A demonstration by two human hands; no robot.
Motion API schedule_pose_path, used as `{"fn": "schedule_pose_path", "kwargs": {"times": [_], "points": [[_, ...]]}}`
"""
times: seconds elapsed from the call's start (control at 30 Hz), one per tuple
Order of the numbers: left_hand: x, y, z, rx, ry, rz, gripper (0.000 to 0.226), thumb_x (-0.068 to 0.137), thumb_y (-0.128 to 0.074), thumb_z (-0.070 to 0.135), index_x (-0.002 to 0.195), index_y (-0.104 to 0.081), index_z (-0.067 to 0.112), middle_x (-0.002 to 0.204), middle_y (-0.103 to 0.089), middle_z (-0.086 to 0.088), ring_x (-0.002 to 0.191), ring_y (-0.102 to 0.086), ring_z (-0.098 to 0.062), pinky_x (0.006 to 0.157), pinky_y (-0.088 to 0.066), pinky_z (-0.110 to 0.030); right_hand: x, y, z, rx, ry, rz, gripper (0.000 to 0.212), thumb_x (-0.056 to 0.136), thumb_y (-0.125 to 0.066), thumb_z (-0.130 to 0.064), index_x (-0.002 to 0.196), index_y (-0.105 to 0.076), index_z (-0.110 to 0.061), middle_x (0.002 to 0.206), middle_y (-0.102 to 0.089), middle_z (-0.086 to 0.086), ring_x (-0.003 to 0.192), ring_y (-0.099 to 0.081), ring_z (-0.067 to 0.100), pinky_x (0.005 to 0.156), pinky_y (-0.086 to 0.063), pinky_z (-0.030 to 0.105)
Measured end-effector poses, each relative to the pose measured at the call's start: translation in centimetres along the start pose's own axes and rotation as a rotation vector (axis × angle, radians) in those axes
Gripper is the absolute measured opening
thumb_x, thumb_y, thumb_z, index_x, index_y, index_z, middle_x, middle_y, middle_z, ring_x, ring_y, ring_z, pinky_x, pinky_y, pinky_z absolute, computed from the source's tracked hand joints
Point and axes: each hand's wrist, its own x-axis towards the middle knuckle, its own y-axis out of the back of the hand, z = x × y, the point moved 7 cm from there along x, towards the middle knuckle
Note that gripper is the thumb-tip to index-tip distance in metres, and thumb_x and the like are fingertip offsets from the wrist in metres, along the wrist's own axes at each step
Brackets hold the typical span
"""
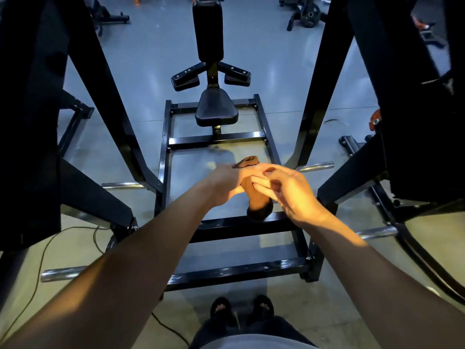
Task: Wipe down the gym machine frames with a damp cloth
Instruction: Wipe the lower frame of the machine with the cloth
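The cloth (256,191), a brownish rolled or bunched strip, sits between both hands out in front of the person, its long axis running roughly away from the body and downward, with one end poking up past the knuckles and the other hanging dark just above a black crossbar (241,225) of the machine base. Starting from the left, a slanted black upright (110,102) rises beside a chrome peg (120,185), both untouched. The left hand (226,183) reaches in next, fingers curled round the upper part of the cloth. Right against it, the right hand (289,191) lays its fingers over the cloth's middle; motion blur leaves it unclear whether it truly grips or only steadies the fabric. Beyond the hands stand the seat (216,109) and the back pad (208,28). Further right, another slanted upright (319,96) rises. The base frame lies directly below and ahead of the grip, so either hand looks equally near to the crossbar, and wiping probably begins with a short drop downward.
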Motion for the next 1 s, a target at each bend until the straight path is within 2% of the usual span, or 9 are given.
{"fn": "schedule_pose_path", "kwargs": {"times": [0.1, 0.2, 0.23, 0.3, 0.4, 0.5, 0.6, 0.77, 1.0], "points": [[-0.1, 0.2, 0.2, -0.076, -0.022, -0.021, 0.024, 0.102, -0.06, 0.011, 0.123, -0.065, 0.001, 0.115, -0.07, -0.014, 0.109, -0.067, -0.027, 0.102, -0.053, -0.044, 1.4, 3.1, -0.5, -0.085, 0.079, 0.181, 0.031, 0.097, -0.053, -0.002, 0.123, -0.069, -0.009, 0.12, -0.073, 0.016, 0.106, -0.071, 0.023, 0.092, -0.06, 0.036], [-0.1, 0.4, 0.9, -0.096, -0.004, -0.063, 0.02, 0.103, -0.058, 0.011, 0.123, -0.063, 0.009, 0.116, -0.071, -0.011, 0.113, -0.068, -0.024, 0.097, -0.054, -0.039, 2.4, 3.2, 0.5, -0.289, -0.015, -0.013, 0.052, 0.077, -0.068, -0.024, 0.129, -0.068, -0.022, 0.132, -0.069, 0.001, 0.125, -0.062, 0.017, 0.112, -0.044, 0.04], [0.0, 0.8, 1.0, -0.107, 0.006, -0.053, 0.022, 0.103, -0.058, 0.012, 0.125, -0.062, 0.009, 0.115, -0.071, -0.009, 0.111, -0.069, -0.023, 0.095, -0.055, -0.038, 2.7, 3.0, 1.3, -0.378, -0.065, -0.095, 0.044, 0.079, -0.071, -0.023, 0.122, -0.072, -0.023, 0.126, -0.072, 0.0, 0.123, -0.064, 0.02, 0.112, -0.044, 0.039], [0.4, 1.9, 0.9, -0.152, 0.012, -0.012, 0.021, 0.102, -0.06, 0.014, 0.122, -0.062, 0.011, 0.108, -0.071, -0.005, 0.102, -0.069, -0.019, 0.088, -0.056, -0.034, 2.6, 3.0, 2.0, -0.499, -0.111, -0.139, 0.023, 0.09, -0.075, -0.015, 0.112, -0.077, -0.019, 0.112, -0.078, 0.004, 0.112, -0.07, 0.025, 0.108, -0.051, 0.039], [1.5, 3.3, -0.5, -0.232, 0.044, 0.036, 0.003, 0.101, -0.06, 0.016, 0.1, -0.063, 0.015, 0.08, -0.062, 0.003, 0.074, -0.061, -0.01, 0.068, -0.052, -0.023, 2.2, 2.5, 2.4, -0.397, -0.123, -0.126, 0.023, 0.098, -0.071, -0.02, 0.118, -0.073, -0.01, 0.113, -0.076, 0.015, 0.106, -0.073, 0.027, 0.098, -0.057, 0.04], [2.9, 3.4, -4.0, -0.296, 0.111, 0.092, 0.012, 0.1, -0.059, 0.016, 0.087, -0.061, 0.018, 0.064, -0.06, 0.004, 0.058, -0.059, -0.008, 0.057, -0.052, -0.02, 3.0, 2.5, 3.9, -0.44, -0.11, -0.026, 0.016, 0.1, -0.068, -0.029, 0.112, -0.073, -0.02, 0.109, -0.077, 0.011, 0.104, -0.074, 0.026, 0.093, -0.061, 0.043], [3.0, 2.7, -8.7, -0.373, 0.244, 0.126, 0.02, 0.1, -0.062, 0.03, 0.109, -0.063, 0.012, 0.067, -0.072, -0.004, 0.063, -0.071, -0.017, 0.059, -0.058, -0.027, 3.8, 2.8, 7.0, -0.436, -0.147, 0.021, 0.022, 0.102, -0.066, -0.028, 0.123, -0.07, -0.02, 0.111, -0.078, 0.008, 0.107, -0.074, 0.03, 0.092, -0.061, 0.049], [4.6, 3.5, -15.8, -0.426, 0.284, 0.223, 0.052, 0.091, -0.075, 0.014, 0.139, -0.055, 0.004, 0.118, -0.073, -0.016, 0.103, -0.073, -0.029, 0.076, -0.063, -0.037, 3.8, 4.4, 11.8, -0.441, -0.236, 0.001, 0.069, 0.097, -0.073, -0.02, 0.156, -0.038, -0.028, 0.114, -0.077, 0.001, 0.1, -0.076, 0.018, 0.071, -0.062, 0.028], [6.2, 3.2, -20.3, -0.198, 0.209, 0.085, 0.074, 0.085, -0.066, -0.017, 0.147, -0.047, 0.017, 0.13, -0.057, -0.018, 0.111, -0.063, -0.025, 0.079, -0.058, -0.024, 4.5, 5.9, 16.1, -1.137, -0.121, -0.172, 0.076, 0.089, -0.081, -0.018, 0.153, -0.044, -0.032, 0.138, -0.06, -0.007, 0.121, -0.058, 0.011, 0.102, -0.052, 0.032]]}}
